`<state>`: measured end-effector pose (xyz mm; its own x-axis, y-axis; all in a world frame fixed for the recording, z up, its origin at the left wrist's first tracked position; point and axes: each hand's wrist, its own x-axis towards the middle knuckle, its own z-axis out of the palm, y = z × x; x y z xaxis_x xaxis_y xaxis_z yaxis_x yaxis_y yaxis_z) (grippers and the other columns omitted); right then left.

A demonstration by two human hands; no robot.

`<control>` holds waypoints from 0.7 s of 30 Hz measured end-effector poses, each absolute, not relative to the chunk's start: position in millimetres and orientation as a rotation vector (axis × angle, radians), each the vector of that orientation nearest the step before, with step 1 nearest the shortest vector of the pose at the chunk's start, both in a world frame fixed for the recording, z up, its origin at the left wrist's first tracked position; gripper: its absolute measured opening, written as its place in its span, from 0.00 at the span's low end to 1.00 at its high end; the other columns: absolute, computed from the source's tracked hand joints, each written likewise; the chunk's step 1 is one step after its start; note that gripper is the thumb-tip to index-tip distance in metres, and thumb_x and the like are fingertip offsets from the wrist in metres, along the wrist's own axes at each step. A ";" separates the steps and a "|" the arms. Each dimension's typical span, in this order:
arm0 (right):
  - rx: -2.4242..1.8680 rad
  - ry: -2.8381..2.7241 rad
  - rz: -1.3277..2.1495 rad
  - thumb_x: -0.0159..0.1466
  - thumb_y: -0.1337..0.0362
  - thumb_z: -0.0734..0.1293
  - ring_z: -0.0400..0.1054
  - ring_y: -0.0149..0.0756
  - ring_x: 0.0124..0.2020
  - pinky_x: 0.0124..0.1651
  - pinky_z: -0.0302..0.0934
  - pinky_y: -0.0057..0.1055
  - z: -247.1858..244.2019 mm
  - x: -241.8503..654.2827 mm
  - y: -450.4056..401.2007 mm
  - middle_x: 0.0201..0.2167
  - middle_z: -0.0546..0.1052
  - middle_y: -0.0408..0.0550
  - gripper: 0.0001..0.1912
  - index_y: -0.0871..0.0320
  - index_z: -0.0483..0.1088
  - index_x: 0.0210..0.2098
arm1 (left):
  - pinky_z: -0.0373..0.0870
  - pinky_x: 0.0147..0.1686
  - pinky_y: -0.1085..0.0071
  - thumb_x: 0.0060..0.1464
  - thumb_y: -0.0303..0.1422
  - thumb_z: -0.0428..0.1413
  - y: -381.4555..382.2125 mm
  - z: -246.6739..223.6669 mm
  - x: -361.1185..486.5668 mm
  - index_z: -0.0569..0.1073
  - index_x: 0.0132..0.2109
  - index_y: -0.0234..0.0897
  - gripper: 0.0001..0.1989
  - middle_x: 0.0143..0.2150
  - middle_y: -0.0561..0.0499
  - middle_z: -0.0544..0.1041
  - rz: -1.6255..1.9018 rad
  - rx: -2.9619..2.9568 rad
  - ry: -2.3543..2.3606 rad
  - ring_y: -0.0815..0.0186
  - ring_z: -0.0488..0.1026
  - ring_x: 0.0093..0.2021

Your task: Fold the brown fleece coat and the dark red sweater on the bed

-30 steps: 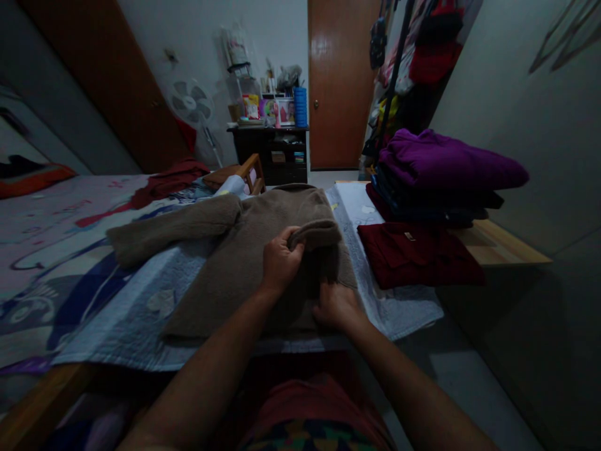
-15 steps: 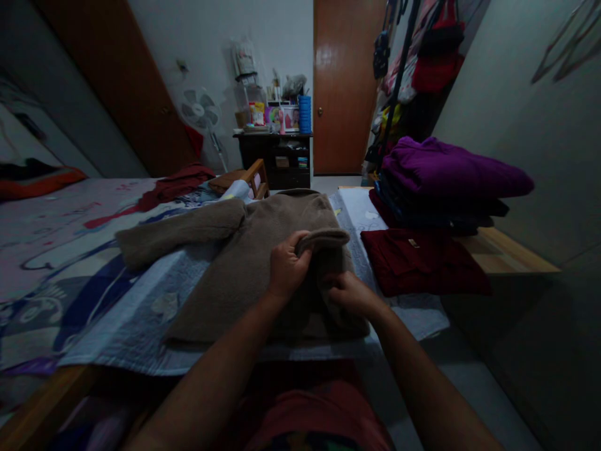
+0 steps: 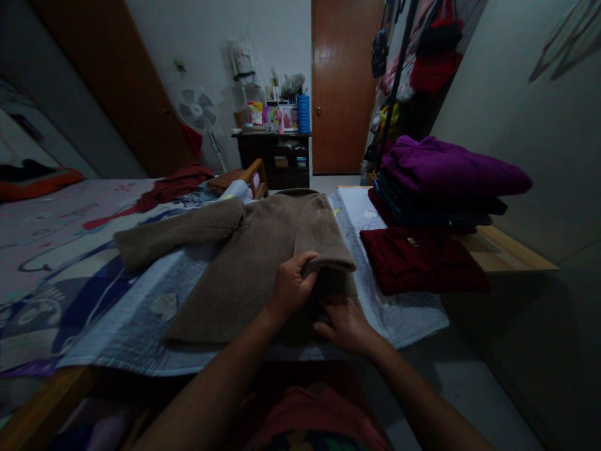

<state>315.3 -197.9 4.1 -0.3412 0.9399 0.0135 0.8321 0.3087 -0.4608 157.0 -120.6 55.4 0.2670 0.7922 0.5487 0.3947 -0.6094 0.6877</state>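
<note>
A brown fuzzy coat (image 3: 235, 282) lies spread on a light blue quilted cloth (image 3: 162, 313), with one sleeve (image 3: 183, 232) stretched out to the left. The other sleeve (image 3: 323, 232) is laid down over the coat's right side. My left hand (image 3: 293, 285) is closed on this sleeve's end, thumb and fingers pinching the cuff. Just below the cuff, my right hand (image 3: 347, 326) rests on the coat's lower right part, thumb apart from the fingers. Shadow partly hides its fingertips.
Right of the coat lies a folded dark red garment (image 3: 422, 263). Behind it stands a stack of folded clothes with a purple one (image 3: 451, 166) on top. A bed with a patterned blanket (image 3: 42, 300) is on the left. A fan (image 3: 200, 109) stands at the back.
The sleeve end in my left hand has come down toward me and now lies flatter along the coat. My right hand has moved nearer to me, and its thumb has spread from the fingers.
</note>
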 end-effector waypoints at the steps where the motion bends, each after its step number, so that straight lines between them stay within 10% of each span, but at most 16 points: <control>1: -1.566 -2.312 0.547 0.61 0.52 0.66 0.62 0.51 0.58 0.59 0.53 0.43 3.9 318.5 -202.5 0.55 0.71 0.60 0.29 0.61 0.67 0.58 | 0.70 0.44 0.71 0.52 0.26 0.54 -123.6 50.6 156.8 0.75 0.45 0.39 0.13 0.41 0.52 0.80 1.256 2.145 1.053 0.64 0.76 0.41; 6: -1.272 -2.275 0.894 0.57 0.66 0.65 0.64 0.45 0.56 0.59 0.56 0.38 7.9 347.8 -211.7 0.55 0.73 0.54 0.26 0.59 0.69 0.56 | 0.68 0.48 0.68 0.48 0.23 0.53 -137.4 20.0 150.7 0.73 0.46 0.38 0.16 0.45 0.48 0.78 0.943 2.271 0.908 0.62 0.75 0.46; 14: -1.638 -1.764 0.819 0.50 0.72 0.56 0.69 0.34 0.28 0.34 0.61 0.28 27.5 398.4 -185.6 0.23 0.75 0.44 0.13 0.57 0.71 0.23 | 0.69 0.46 0.67 0.57 0.35 0.53 -141.6 23.0 139.5 0.74 0.44 0.38 0.10 0.43 0.47 0.77 0.427 2.412 0.751 0.62 0.73 0.44; 21: -1.489 -1.862 0.328 0.63 0.65 0.57 0.61 0.41 0.61 0.62 0.54 0.42 12.9 364.9 -135.2 0.59 0.69 0.56 0.22 0.60 0.68 0.55 | 0.52 0.65 0.55 0.62 0.41 0.51 -144.4 11.6 172.4 0.66 0.61 0.36 0.23 0.65 0.42 0.65 0.519 2.604 0.862 0.55 0.56 0.67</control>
